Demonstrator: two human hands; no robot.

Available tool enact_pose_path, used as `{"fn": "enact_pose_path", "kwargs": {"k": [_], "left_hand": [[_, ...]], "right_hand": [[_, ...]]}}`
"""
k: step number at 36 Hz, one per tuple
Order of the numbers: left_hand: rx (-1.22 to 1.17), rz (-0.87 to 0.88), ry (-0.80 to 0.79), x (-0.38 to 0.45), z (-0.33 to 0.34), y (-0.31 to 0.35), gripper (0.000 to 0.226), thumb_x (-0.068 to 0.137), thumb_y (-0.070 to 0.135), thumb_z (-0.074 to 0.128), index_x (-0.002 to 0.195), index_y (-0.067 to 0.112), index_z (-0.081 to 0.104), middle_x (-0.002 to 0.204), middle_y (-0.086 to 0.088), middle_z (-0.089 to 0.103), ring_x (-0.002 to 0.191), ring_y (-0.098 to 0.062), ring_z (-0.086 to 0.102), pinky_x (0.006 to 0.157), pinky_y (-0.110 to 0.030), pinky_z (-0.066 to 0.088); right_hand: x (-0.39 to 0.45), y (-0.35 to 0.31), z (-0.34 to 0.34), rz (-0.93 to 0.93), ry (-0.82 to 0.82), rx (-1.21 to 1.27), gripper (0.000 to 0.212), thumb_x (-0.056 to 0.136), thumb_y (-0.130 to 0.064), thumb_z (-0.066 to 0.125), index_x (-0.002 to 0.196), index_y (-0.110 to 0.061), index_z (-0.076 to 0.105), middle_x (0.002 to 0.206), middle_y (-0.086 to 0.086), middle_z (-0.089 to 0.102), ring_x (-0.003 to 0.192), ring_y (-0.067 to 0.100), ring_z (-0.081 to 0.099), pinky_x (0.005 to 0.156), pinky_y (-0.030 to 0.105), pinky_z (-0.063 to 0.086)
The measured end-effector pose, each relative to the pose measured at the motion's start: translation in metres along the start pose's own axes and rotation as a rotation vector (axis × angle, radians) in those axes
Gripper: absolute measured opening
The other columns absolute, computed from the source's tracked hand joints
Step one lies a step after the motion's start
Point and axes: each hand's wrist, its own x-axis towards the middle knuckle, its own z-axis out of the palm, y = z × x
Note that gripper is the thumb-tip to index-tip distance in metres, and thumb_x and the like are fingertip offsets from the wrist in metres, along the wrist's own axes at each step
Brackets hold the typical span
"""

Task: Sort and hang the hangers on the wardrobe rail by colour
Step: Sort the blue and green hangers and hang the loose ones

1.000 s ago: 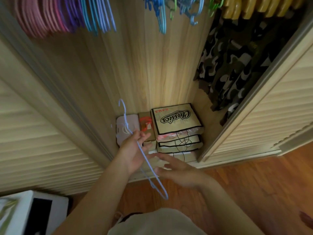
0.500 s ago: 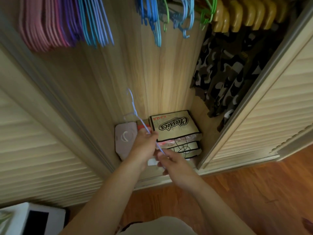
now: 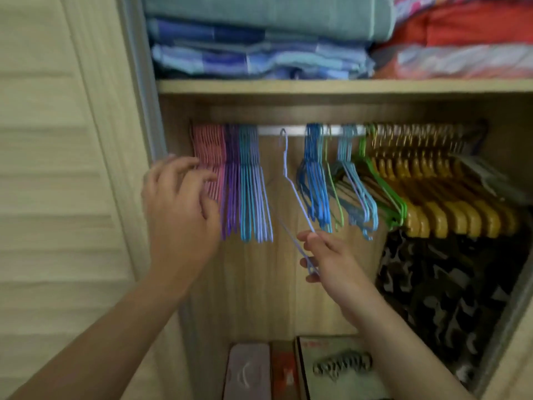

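A pale lilac-blue wire hanger (image 3: pixel 291 183) is raised with its hook at the silver rail (image 3: pixel 288 130), in the gap between two hanger groups. My right hand (image 3: pixel 326 256) pinches its lower end. My left hand (image 3: pixel 180 197) is lifted in front of the pink hangers (image 3: pixel 209 157), fingers loosely curled, holding nothing. On the rail, from the left, hang pink, purple (image 3: pixel 230 180) and light blue hangers (image 3: pixel 253 183). Right of the gap hang blue hangers (image 3: pixel 315 174), green ones (image 3: pixel 383 186) and yellow wooden ones (image 3: pixel 450 197).
A shelf (image 3: pixel 317 86) above the rail carries folded blankets (image 3: pixel 259 39). Camouflage clothing (image 3: pixel 441 284) hangs at the lower right. Boxes (image 3: pixel 337 368) sit on the wardrobe floor. A louvred door (image 3: pixel 57 168) stands to the left.
The view tilted up from the wardrobe floor to the rail. The hanger passed from my left hand to my right and rose to the rail. My left hand let go and moved up to the pink hangers.
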Motion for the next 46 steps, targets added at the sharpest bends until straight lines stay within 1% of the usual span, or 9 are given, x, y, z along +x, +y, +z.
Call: {"fn": "enact_pose_path", "kwargs": {"k": [6,11,13,18,28,31,35,37,46], "left_hand": [[0.341,0.047,0.159,0.068,-0.007,-0.042,0.063,0.085,0.014,0.064,0.145,0.006,0.048,0.153,-0.035,0.033,0.145,-0.055,0.025,0.121,-0.062,0.019],[0.421,0.037,0.172,0.075,0.003,-0.061,0.069,0.094,0.009,0.055,0.159,0.006,0.031,0.159,-0.031,0.029,0.151,-0.053,0.020,0.123,-0.064,0.015],[0.419,0.053,0.188,0.074,0.006,-0.061,0.071,0.093,0.003,0.053,0.160,0.005,0.028,0.161,-0.030,0.027,0.151,-0.052,0.017,0.123,-0.064,0.013],[0.411,0.070,0.175,0.071,0.007,-0.065,0.074,0.090,0.000,0.047,0.161,0.009,0.027,0.164,-0.028,0.021,0.153,-0.051,0.012,0.123,-0.065,0.010],[0.422,0.075,0.142,0.073,0.004,-0.061,0.077,0.083,-0.007,0.055,0.156,0.017,0.042,0.164,-0.031,0.019,0.152,-0.054,0.010,0.122,-0.068,0.010],[0.433,0.075,0.125,0.074,0.004,-0.060,0.078,0.081,-0.009,0.062,0.153,0.018,0.048,0.164,-0.032,0.017,0.152,-0.054,0.009,0.121,-0.069,0.010],[0.434,0.069,0.107,0.072,0.004,-0.061,0.068,0.080,-0.010,0.066,0.142,0.018,0.061,0.164,-0.032,0.017,0.152,-0.055,0.009,0.120,-0.070,0.011],[0.424,0.067,0.108,0.072,0.004,-0.061,0.061,0.081,-0.009,0.066,0.136,0.018,0.066,0.163,-0.033,0.018,0.152,-0.056,0.010,0.120,-0.070,0.012],[0.401,0.058,0.110,0.072,0.006,-0.064,0.044,0.086,-0.004,0.066,0.125,0.017,0.072,0.164,-0.031,0.019,0.152,-0.054,0.010,0.121,-0.069,0.011]], "right_hand": [[0.081,-0.045,0.027,-0.128,0.048,-0.123,0.037,0.108,-0.036,0.039,0.115,-0.012,0.065,0.105,0.011,0.064,0.102,0.035,0.064,0.096,0.057,0.051],[0.146,-0.033,0.049,-0.113,0.052,-0.209,0.035,0.107,-0.038,0.036,0.105,-0.011,0.058,0.091,0.013,0.058,0.092,0.039,0.061,0.092,0.060,0.051],[0.157,-0.021,0.053,-0.111,0.032,-0.258,0.042,0.107,-0.037,0.034,0.119,-0.005,0.058,0.093,0.011,0.057,0.088,0.032,0.057,0.093,0.059,0.051],[0.145,0.006,0.059,-0.183,-0.037,-0.388,0.049,0.109,-0.041,0.030,0.142,-0.010,0.049,0.132,0.014,0.061,0.118,0.032,0.059,0.093,0.039,0.049],[0.130,-0.009,0.070,-0.215,-0.165,-0.268,0.041,0.111,-0.031,0.033,0.147,-0.017,0.047,0.126,-0.010,0.053,0.119,0.005,0.048,0.074,-0.005,0.033],[0.128,-0.011,0.068,-0.213,-0.175,-0.287,0.043,0.111,-0.032,0.035,0.151,-0.020,0.040,0.125,-0.014,0.048,0.128,0.008,0.047,0.077,-0.002,0.032],[0.121,-0.013,0.062,-0.181,-0.151,-0.397,0.060,0.108,-0.043,0.038,0.160,-0.018,0.021,0.152,0.004,0.046,0.142,0.023,0.043,0.103,0.025,0.037],[0.112,-0.018,0.058,-0.212,-0.106,-0.506,0.064,0.106,-0.048,0.039,0.160,-0.019,0.021,0.155,0.009,0.042,0.139,0.026,0.045,0.101,0.032,0.040],[0.094,-0.042,-0.001,-0.692,0.418,-0.796,0.015,0.090,-0.004,0.066,0.099,-0.011,0.074,0.089,0.004,0.065,0.086,0.025,0.059,0.073,0.034,0.046]]}}
